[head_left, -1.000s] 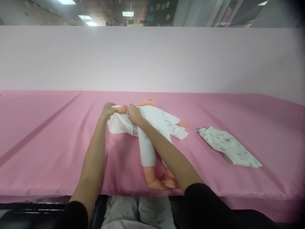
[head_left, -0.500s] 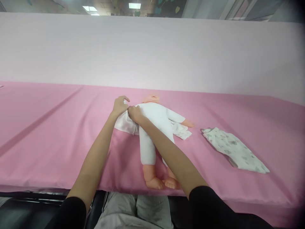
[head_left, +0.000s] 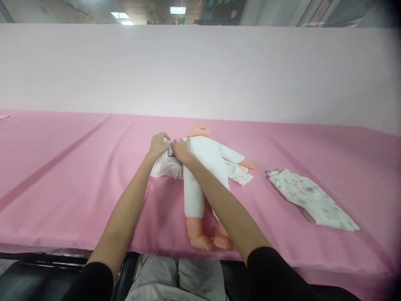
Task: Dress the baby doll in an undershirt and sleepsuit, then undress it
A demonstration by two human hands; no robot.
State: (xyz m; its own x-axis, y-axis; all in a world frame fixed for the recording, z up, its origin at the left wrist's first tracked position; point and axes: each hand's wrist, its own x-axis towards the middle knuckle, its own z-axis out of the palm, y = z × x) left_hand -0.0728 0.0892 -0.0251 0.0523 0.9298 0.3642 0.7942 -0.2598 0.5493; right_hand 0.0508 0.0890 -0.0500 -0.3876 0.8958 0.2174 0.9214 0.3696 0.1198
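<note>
A baby doll (head_left: 205, 152) with a white cloth body lies on its back, feet toward me. Spread partly under it is a white baby shirt (head_left: 167, 166), whose patterned other side (head_left: 239, 172) shows beneath the doll's outstretched arm. My left hand (head_left: 159, 145) is curled closed around the shirt's sleeve part, left of the doll. Beside it, my right hand (head_left: 181, 150) closes at the doll's shoulder, seemingly on the arm there; that arm is hidden by my hands and the cloth. My right forearm crosses over the doll's body and one leg.
A folded white cloth with a green-grey print (head_left: 308, 198) lies to the right on the pink padded surface (head_left: 78, 175). A white wall panel (head_left: 200, 71) rises behind. The corner of a pale flat item (head_left: 3, 117) shows at the far left.
My right hand has shifted slightly and its fingers lie a little further over the doll's shoulder. My left hand stays at the sleeve. The view has tilted slightly.
</note>
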